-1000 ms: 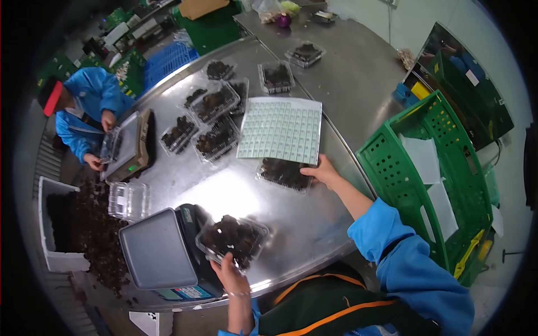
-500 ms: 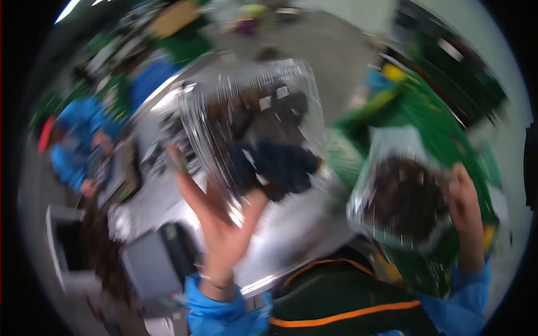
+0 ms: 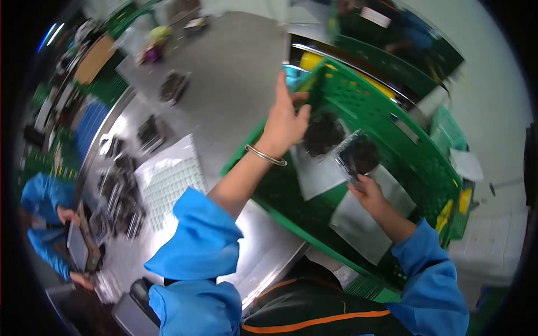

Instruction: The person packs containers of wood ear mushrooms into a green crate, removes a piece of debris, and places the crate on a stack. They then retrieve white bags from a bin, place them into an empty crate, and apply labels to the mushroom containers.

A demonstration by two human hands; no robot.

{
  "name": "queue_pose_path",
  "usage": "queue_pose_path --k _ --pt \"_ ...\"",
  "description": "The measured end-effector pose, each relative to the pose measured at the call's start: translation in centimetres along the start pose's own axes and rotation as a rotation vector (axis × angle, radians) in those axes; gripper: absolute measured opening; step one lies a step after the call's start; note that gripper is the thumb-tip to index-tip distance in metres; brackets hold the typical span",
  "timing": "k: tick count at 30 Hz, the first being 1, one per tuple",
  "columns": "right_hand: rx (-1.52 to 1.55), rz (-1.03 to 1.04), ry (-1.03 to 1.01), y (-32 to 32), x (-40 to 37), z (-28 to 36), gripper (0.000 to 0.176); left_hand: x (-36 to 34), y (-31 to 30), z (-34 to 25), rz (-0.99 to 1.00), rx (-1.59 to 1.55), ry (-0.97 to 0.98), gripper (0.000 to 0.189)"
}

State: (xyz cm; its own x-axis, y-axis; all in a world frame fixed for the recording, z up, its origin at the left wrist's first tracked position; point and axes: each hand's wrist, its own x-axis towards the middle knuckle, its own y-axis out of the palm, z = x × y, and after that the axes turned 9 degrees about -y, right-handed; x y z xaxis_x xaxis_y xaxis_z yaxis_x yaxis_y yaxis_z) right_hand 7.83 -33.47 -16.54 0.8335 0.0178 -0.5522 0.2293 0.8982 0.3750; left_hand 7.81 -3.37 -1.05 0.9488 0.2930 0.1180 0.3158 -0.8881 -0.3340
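Note:
My right hand [image 3: 371, 195] grips the near edge of a clear plastic pack with dark contents [image 3: 361, 155], held inside a green crate [image 3: 412, 131]. Just to its left is another clear pack of dark contents [image 3: 324, 134], lying over a white sheet [image 3: 315, 178]. My left hand [image 3: 287, 124] is open beside that second pack, index finger stretched out near the crate's far left side. A second white sheet [image 3: 370, 224] lies in the crate under my right forearm.
On the metal table [image 3: 235, 61] lie several dark packs [image 3: 120, 196] and a white sheet with a grid of labels [image 3: 171, 179]. A co-worker in blue sleeves [image 3: 47, 196] handles a flat tray [image 3: 77, 246] at the left. Dark crates [image 3: 386, 33] stand beyond the green crate.
The view has swung right. My left hand has moved from a clear pack over the table to the crate, now without a pack. My right hand has lowered its pack into the crate.

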Motion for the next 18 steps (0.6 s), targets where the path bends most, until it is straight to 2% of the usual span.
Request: queue_pose_path --k 1,2,3,4,5,6,7,8,9,10,11,12,13,14,16,17,18 --pt "-0.191 0.112 -0.037 -1.7 1.5 -0.4 0.022 -2.0 -2.4 -1.2 -0.028 -0.086 0.046 0.074" --pt "-0.654 0.382 -0.243 -2.3 2.0 0.3 0.031 -4.5 -5.5 -1.9 -0.089 -0.095 0.131 0.073" --pt "-0.711 0.189 0.075 -2.0 2.0 2.2 0.04 -7.1 -8.9 -2.0 -0.158 -0.083 0.157 0.072" --pt "-0.771 0.187 0.109 -0.9 0.6 4.2 0.048 -9.8 -12.0 -0.9 -0.261 -0.053 0.132 0.073" --pt "-0.846 -0.094 0.086 -0.1 1.3 5.0 0.059 -13.0 -15.1 0.6 -0.348 -0.033 0.029 0.074" --pt "-0.86 -0.129 -0.055 -0.7 2.1 5.9 0.061 -16.5 -18.1 2.7 -0.431 -0.034 -0.066 0.076" --pt "-0.84 0.032 -0.229 1.1 1.7 7.3 0.041 -20.1 -21.0 6.1 -0.565 0.042 -0.151 0.077" --pt "-0.65 0.382 -0.272 6.2 -0.2 8.6 0.019 -23.8 -23.9 10.4 -0.672 0.106 -0.243 0.078" --pt "-0.709 0.433 -0.473 13.8 -3.4 8.3 0.022 -26.8 -27.1 14.7 -0.867 0.069 -0.335 0.081" --pt "-0.737 0.595 -0.496 22.3 -8.5 7.7 0.024 -29.8 -31.3 18.4 -0.949 0.106 -0.396 0.083" --pt "-0.779 0.765 -0.492 29.2 -12.9 6.1 0.025 -31.9 -34.7 17.9 -1.085 0.053 -0.545 0.083" --pt "-0.816 0.938 -0.472 34.6 -15.3 3.7 0.022 -34.0 -38.1 20.2 -1.224 0.289 -0.535 0.083" --pt "-0.909 1.134 -0.512 39.4 -16.5 0.3 0.02 -36.3 -41.4 21.8 -1.242 0.353 -0.603 0.083" --pt "-1.022 1.279 -0.499 44.1 -19.6 -3.8 0.028 -37.7 -43.7 21.3 -1.22 0.448 -0.703 0.088" --pt "-1.11 1.743 -0.825 51.6 -18.8 -14.3 0.053 -40.8 -47.5 23.4 -1.067 0.744 -0.831 0.1" --pt "-1.246 1.785 -0.918 54.7 -19.5 -19.2 0.06 -42.6 -49.2 24.8 -0.947 0.799 -0.899 0.113" --pt "-1.181 1.861 -1.171 57.6 -18.8 -24.6 0.067 -44.4 -51.2 26.3 -0.794 0.684 -0.948 0.129"
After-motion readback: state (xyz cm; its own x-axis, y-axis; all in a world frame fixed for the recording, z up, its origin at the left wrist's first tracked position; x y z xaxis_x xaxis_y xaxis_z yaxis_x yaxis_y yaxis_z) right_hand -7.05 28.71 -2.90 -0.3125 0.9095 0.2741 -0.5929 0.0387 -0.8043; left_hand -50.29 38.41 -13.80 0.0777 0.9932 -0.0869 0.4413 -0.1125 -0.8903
